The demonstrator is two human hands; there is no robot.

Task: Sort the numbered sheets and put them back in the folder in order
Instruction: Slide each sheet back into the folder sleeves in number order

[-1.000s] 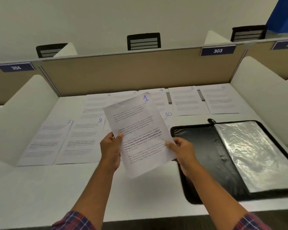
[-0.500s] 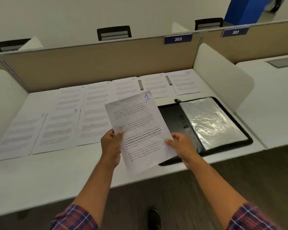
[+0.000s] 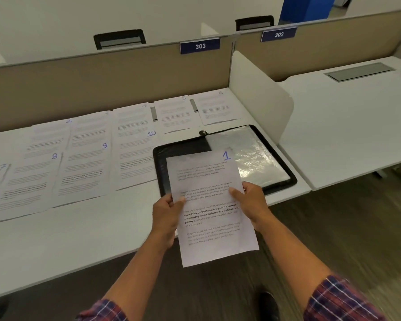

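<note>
The left hand [image 3: 168, 216] pinches the left edge of the sheet marked 1 [image 3: 210, 230]. Its thumb lies on the printed side, and the other fingers are hidden behind the paper. The right hand [image 3: 252, 205] pinches the right edge in the same way, a little higher up. I think both hands are used because such thin paper bends easily, and two grips keep it flat and easy to aim.

Both forearms reach forward from the checked sleeves, close to each other, with the wrists nearly straight. The sheet is in the air, not on any surface. Its upper part, with the number at the top right corner, hangs over the left half of the open black folder [image 3: 159, 158], and its lower part is over the edge of the desk [image 3: 56, 239].

The folder lies flat at the right end of the desk and shows a clear plastic sleeve [image 3: 248, 154]. This is probably where the sheet should go first.

To the left of the folder, the other numbered sheets [image 3: 86, 172] lie face up in two rows. Most likely they are spread like this so that each number can be read and taken in order.
</note>
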